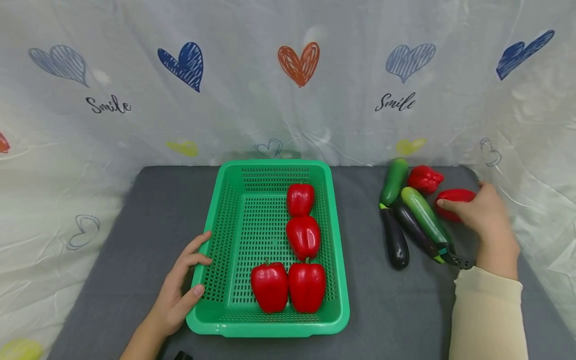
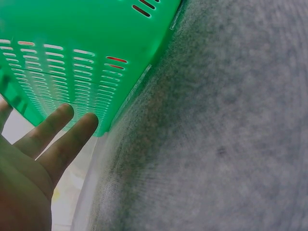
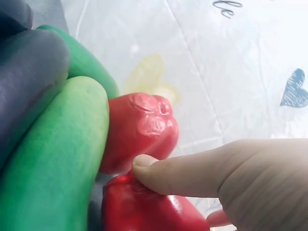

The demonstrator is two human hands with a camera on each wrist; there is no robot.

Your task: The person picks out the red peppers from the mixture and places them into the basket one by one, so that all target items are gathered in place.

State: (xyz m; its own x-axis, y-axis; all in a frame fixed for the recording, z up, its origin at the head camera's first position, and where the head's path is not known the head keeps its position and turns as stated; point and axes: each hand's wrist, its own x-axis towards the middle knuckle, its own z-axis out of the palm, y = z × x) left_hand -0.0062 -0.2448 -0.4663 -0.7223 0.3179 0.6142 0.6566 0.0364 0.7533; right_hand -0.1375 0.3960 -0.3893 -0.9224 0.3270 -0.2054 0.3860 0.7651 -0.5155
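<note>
My left hand rests at the left side of the green basket, its thumb and two fingertips on the rim. In the left wrist view, two other fingers reach out straight along the basket's outer wall. Over on the right, my right hand holds a red bell pepper lying on the table, thumb on one side and fingers mostly hidden behind it. Right behind that pepper in the right wrist view is another red bell pepper. Several red bell peppers are inside the basket, along its right and near sides.
Left of my right hand lie a green cucumber, a lighter green zucchini and two dark eggplants, close together. A grey cloth covers the table. Behind it hangs a pale curtain printed with hearts.
</note>
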